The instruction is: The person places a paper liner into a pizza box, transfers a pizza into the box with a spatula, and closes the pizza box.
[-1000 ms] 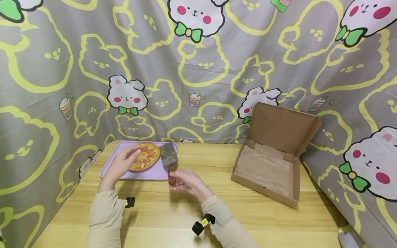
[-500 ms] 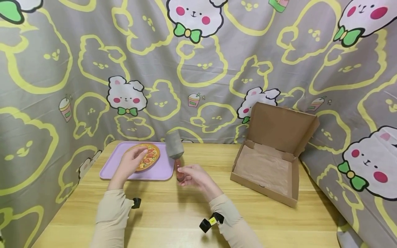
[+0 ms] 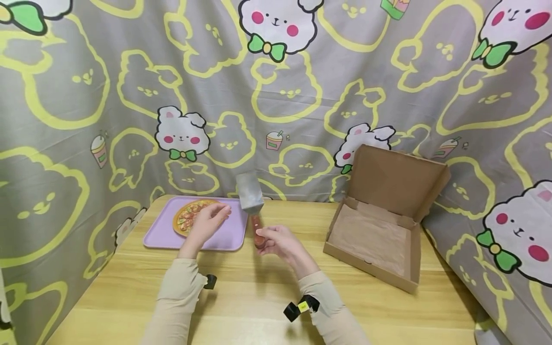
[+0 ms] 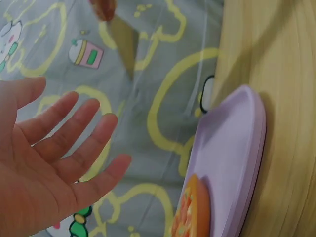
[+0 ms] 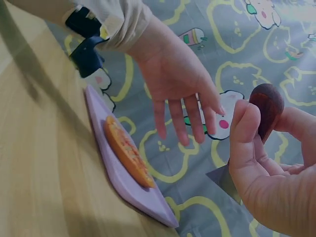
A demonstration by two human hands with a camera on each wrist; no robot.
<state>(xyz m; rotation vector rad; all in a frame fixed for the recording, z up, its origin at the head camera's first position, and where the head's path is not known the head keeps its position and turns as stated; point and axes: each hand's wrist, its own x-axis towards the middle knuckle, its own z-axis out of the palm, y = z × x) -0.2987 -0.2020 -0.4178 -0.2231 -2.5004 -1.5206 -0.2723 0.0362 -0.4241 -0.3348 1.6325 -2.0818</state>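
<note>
In the head view a round pizza (image 3: 186, 218) lies on the left part of a purple tray (image 3: 228, 242). Above the tray hovers my left hand (image 3: 208, 224), palm turned inward and fingers extended, holding nothing; it hides part of the pizza. My right hand (image 3: 282, 245) grips the reddish-brown wooden handle of a spatula (image 3: 250, 194) just right of the tray. The broad metal blade points up and away from me. In the right wrist view the fingers (image 5: 244, 123) curl round the handle's end, and the blade is mostly hidden behind them.
An unlidded cardboard box (image 3: 373, 237), its lid raised at the back, stands on the right of the wooden table (image 3: 250, 302). Brown paper lines its bottom. A patterned curtain (image 3: 297, 172) hangs behind the table and at both sides.
The spatula, held in my right hand, has risen off the tray's right side and moved right. My left hand has also moved right, across the pizza.
</note>
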